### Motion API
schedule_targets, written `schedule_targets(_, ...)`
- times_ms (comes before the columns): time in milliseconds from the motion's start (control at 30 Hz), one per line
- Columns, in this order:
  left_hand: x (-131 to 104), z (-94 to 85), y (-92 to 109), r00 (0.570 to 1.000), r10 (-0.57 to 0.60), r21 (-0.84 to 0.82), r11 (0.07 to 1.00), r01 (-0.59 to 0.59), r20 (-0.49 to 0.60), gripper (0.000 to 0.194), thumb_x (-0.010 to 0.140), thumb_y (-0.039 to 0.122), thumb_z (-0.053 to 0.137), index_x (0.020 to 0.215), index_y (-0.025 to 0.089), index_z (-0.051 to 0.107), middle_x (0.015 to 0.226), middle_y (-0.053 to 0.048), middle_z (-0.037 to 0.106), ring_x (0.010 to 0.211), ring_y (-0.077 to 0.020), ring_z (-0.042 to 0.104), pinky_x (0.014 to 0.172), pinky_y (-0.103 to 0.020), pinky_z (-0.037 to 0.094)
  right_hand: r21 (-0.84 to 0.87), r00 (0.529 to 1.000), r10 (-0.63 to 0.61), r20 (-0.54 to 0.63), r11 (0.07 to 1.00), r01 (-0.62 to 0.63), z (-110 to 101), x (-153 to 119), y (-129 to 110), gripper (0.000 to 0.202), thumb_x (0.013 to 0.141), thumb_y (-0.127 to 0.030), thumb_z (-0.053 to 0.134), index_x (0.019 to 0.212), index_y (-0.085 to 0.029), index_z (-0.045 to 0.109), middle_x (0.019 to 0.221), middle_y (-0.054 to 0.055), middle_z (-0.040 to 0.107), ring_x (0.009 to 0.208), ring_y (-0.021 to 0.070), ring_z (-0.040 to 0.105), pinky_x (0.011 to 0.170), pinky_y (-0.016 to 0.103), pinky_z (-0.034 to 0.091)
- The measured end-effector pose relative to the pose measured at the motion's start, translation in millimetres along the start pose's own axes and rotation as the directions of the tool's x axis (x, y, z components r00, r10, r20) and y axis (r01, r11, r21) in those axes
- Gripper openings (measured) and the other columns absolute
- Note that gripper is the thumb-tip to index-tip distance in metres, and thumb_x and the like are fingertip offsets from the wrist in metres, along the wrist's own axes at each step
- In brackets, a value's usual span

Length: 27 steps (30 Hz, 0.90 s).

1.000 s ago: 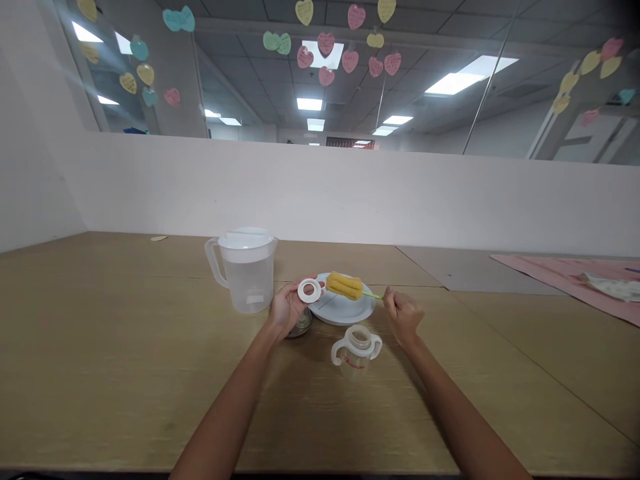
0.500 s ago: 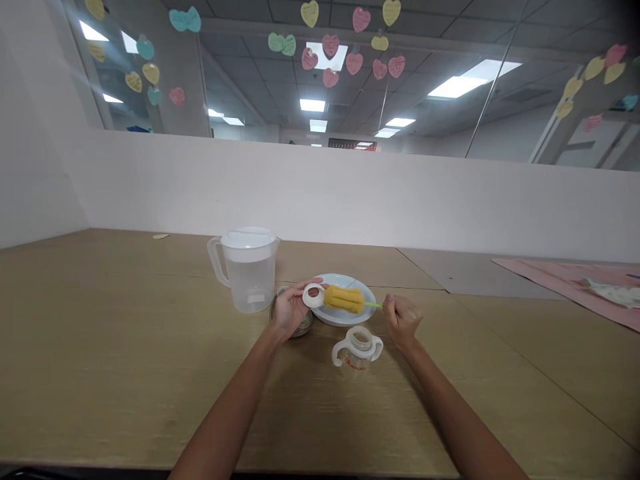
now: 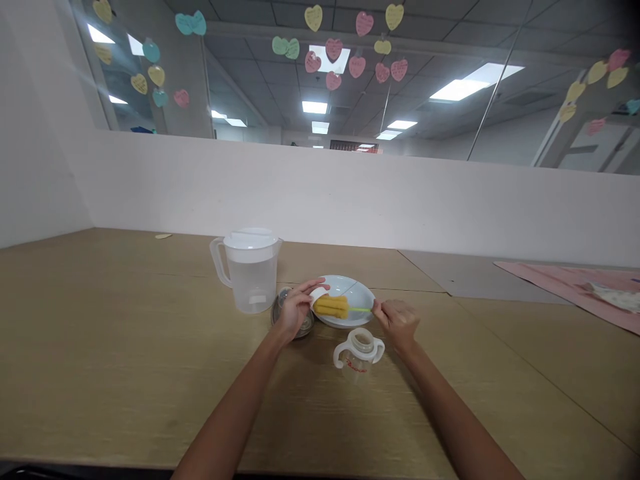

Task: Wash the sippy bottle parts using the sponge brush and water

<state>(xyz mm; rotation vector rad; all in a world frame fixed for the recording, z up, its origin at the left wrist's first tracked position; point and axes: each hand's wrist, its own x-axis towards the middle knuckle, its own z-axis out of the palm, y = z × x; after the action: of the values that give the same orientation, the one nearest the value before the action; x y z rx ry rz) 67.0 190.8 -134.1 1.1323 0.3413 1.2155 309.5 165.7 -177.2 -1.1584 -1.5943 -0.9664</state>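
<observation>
A white ring-shaped cap (image 3: 319,295) is held in my left hand (image 3: 296,309), its opening turned toward the right. My right hand (image 3: 399,319) is closed round the end of a thin green handle, whose yellow sponge brush (image 3: 331,307) has its tip at the cap. Both are above a pale blue plate (image 3: 357,291). Nearer to me stands a clear bottle (image 3: 359,353) with a white two-handled collar and an uncovered mouth. Beneath and behind my left hand is a round metal dish (image 3: 306,328), partly hidden.
A lidded clear pitcher (image 3: 253,277) with liquid stands left of the plate. On the right lies a pink cloth (image 3: 550,279) with a whitish item on it. The white wall (image 3: 320,197) rises behind the wooden table (image 3: 150,347).
The cap has tilted and now faces the sponge. The brush has moved left, its tip against the cap, and my right hand has shifted slightly left with it.
</observation>
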Motion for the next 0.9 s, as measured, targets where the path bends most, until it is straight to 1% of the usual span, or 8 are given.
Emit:
schedule_targets(133,3,-3.1,-4,0.997,0.049,0.098,0.994,-0.043,-0.057,0.044,0.055,0.010,0.052,0.096,0.017,0.069,0.092,-0.005,0.068,0.093,-0.0188,0.056,0.075,-0.024,0.040,-0.115,1.000,-0.006,-0.021,0.993,0.003,0,0,5,0.046,0.085,-0.031,0.051,0.042,-0.016,0.046,0.041,-0.003,0.041,0.045,0.0076,0.031,0.051,0.025,0.022)
schedule_targets(367,7,-8.9,-10,0.986,0.103,0.283,0.957,-0.062,-0.134,0.041,0.060,0.019,0.059,0.100,0.018,0.067,0.101,-0.004,0.065,0.096,-0.0189,0.055,0.082,-0.026,0.039,-0.025,0.998,0.058,-0.035,0.998,-0.059,6,-2,10,0.050,0.087,-0.028,0.046,0.039,-0.016,0.042,0.038,-0.003,0.038,0.042,0.0066,0.029,0.049,0.024,0.022)
schedule_targets(467,6,-8.1,-8,0.986,0.108,0.333,0.941,-0.061,-0.125,0.039,0.063,0.022,0.059,0.102,0.018,0.066,0.104,-0.005,0.064,0.098,-0.0190,0.054,0.083,-0.026,0.040,-0.118,1.000,0.030,0.008,0.993,-0.029,7,-4,13,0.049,0.086,-0.032,0.049,0.040,-0.016,0.044,0.039,-0.002,0.042,0.042,0.0070,0.030,0.049,0.025,0.020)
schedule_targets(567,5,-9.8,-3,0.970,0.147,0.431,0.901,-0.050,-0.194,0.041,0.065,0.024,0.057,0.105,0.017,0.063,0.103,-0.006,0.063,0.097,-0.0191,0.055,0.082,-0.027,0.042,-0.182,0.995,0.099,-0.016,0.978,-0.100,8,-5,17,0.049,0.086,-0.032,0.048,0.039,-0.016,0.044,0.038,-0.002,0.043,0.042,0.0071,0.031,0.048,0.024,0.020)
schedule_targets(633,5,-13.8,1,0.947,0.210,0.579,0.814,-0.032,-0.242,0.044,0.065,0.022,0.055,0.108,0.016,0.059,0.101,-0.006,0.062,0.095,-0.0196,0.056,0.083,-0.030,0.043,-0.188,0.989,0.146,-0.037,0.971,-0.150,7,-5,20,0.049,0.086,-0.030,0.047,0.039,-0.016,0.043,0.038,-0.002,0.042,0.042,0.0070,0.031,0.048,0.024,0.020)
schedule_targets(767,3,-25.7,1,0.938,0.311,0.898,0.440,0.000,-0.152,0.048,0.063,0.016,0.055,0.111,0.014,0.052,0.096,-0.006,0.060,0.094,-0.0214,0.055,0.089,-0.037,0.040,-0.193,0.985,0.169,-0.027,0.966,-0.171,8,-6,21,0.048,0.085,-0.030,0.046,0.038,-0.016,0.042,0.038,-0.002,0.042,0.041,0.0071,0.031,0.048,0.024,0.020)
schedule_targets(833,1,-30.5,-2,0.963,0.250,0.952,0.304,0.017,-0.097,0.044,0.063,0.016,0.055,0.106,0.013,0.050,0.092,-0.006,0.059,0.092,-0.0217,0.055,0.087,-0.037,0.041,-0.192,0.987,0.160,-0.018,0.968,-0.160,8,-6,21,0.048,0.085,-0.031,0.046,0.039,-0.016,0.043,0.038,-0.001,0.043,0.042,0.0072,0.031,0.048,0.024,0.020)
schedule_targets(900,-2,-33.5,-7,0.987,0.143,0.970,0.239,0.033,-0.069,0.038,0.062,0.016,0.055,0.099,0.014,0.047,0.090,-0.005,0.057,0.089,-0.0208,0.055,0.083,-0.035,0.043,-0.191,0.989,0.149,-0.016,0.970,-0.149,9,-7,21,0.048,0.085,-0.031,0.046,0.039,-0.016,0.043,0.039,-0.001,0.044,0.042,0.0071,0.032,0.048,0.023,0.020)
